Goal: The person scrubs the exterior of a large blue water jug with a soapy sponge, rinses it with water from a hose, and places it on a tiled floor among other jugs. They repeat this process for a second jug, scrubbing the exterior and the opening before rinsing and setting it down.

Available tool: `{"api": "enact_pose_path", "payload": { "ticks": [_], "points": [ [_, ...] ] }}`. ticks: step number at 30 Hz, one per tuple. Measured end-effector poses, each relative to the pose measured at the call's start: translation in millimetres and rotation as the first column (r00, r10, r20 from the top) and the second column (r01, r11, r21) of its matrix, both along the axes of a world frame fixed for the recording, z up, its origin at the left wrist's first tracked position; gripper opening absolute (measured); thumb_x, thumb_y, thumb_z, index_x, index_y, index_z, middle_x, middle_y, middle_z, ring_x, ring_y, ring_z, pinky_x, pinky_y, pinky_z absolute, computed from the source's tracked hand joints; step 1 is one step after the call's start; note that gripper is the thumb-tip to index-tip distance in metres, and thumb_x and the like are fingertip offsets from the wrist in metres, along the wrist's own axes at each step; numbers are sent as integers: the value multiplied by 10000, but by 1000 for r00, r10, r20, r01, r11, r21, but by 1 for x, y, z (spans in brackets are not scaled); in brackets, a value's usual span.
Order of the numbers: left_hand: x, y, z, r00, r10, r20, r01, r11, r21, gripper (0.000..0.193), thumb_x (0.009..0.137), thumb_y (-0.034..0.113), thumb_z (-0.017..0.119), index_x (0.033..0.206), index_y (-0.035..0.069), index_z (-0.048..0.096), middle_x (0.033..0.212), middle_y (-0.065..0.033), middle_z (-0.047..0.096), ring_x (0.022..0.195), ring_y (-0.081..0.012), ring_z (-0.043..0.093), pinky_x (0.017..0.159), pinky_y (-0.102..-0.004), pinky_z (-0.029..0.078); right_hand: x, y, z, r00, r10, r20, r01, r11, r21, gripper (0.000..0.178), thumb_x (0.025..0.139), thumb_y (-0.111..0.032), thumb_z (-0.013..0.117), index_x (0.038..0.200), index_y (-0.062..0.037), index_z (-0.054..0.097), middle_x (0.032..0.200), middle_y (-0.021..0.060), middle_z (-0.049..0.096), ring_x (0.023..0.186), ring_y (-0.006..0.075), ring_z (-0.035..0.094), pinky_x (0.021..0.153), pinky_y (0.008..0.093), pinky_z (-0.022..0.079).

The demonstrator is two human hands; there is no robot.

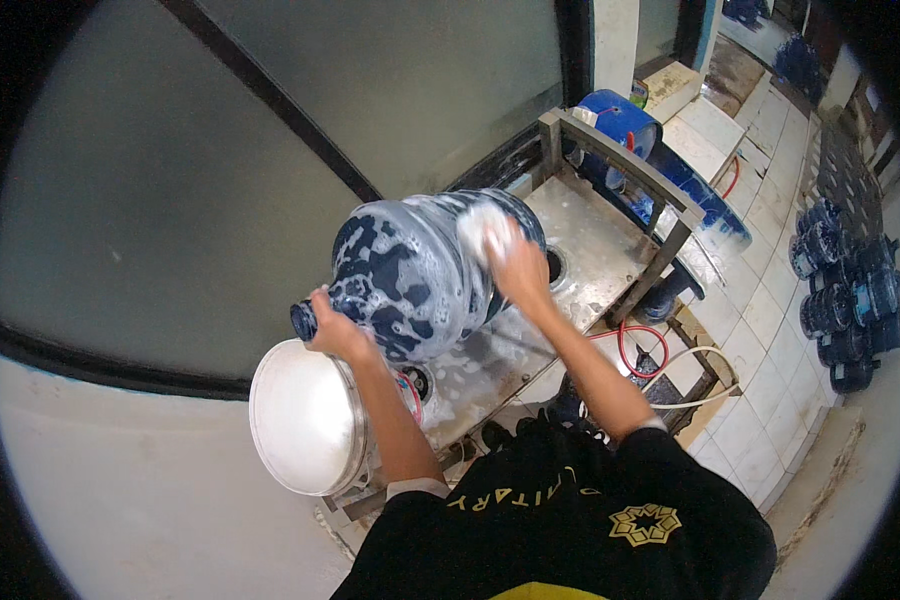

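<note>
A large blue water jug [400,270], streaked with white suds, lies on its side on a metal bench [605,235]. My left hand [338,330] is closed around its neck, near the dark mouth at the left end. With my right hand [515,262] I press a white, foamy wad [485,230] against the jug's upper side, towards its base. Motion blurs this hand a little, and whether the wad is sponge or cloth cannot be made out. The jug hides the part of the bench beneath it.
A white round bucket [305,415] stands left of the bench. Frosted window panes [450,90] rise behind. The bench has a raised metal rail [630,165] at its right end, with a blue drum [620,120] beyond. Hoses [660,370] lie below; several blue jugs [840,300] are far right.
</note>
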State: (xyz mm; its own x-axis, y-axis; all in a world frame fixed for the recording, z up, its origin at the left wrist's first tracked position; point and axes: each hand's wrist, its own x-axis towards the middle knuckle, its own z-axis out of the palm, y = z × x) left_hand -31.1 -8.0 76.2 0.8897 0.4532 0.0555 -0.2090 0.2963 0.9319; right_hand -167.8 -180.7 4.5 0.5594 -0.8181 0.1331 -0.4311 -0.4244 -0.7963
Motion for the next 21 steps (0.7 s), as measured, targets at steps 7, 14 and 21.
{"api": "enact_pose_path", "payload": {
  "ticks": [7,14,21],
  "points": [
    [-5,7,2,989,23,-145,-28,999,-33,249,716,126,699,735,-113,630,821,-148,644,696,-225,625,648,-334,528,-25,10,-17,993,116,-29,-116,993,23,483,902,-432,524,1229,-76,513,885,267,655,817,468,629,749,540,505],
    [35,34,-33,980,-200,11,199,967,-162,181,752,126,661,835,-35,642,857,-101,639,763,-236,634,744,-351,532,-35,22,-31,987,143,-75,-133,983,123,536,910,-385,534,1311,-39,454,842,289,644,746,477,618,704,534,503],
    [34,24,-39,975,-206,87,217,966,-138,135,788,107,610,863,-2,637,887,-100,632,832,-232,622,819,-347,509,86,-69,22,975,184,-123,-202,967,-157,455,906,-445,502,1166,-73,524,851,253,663,802,442,641,726,531,515]
  ]
}}
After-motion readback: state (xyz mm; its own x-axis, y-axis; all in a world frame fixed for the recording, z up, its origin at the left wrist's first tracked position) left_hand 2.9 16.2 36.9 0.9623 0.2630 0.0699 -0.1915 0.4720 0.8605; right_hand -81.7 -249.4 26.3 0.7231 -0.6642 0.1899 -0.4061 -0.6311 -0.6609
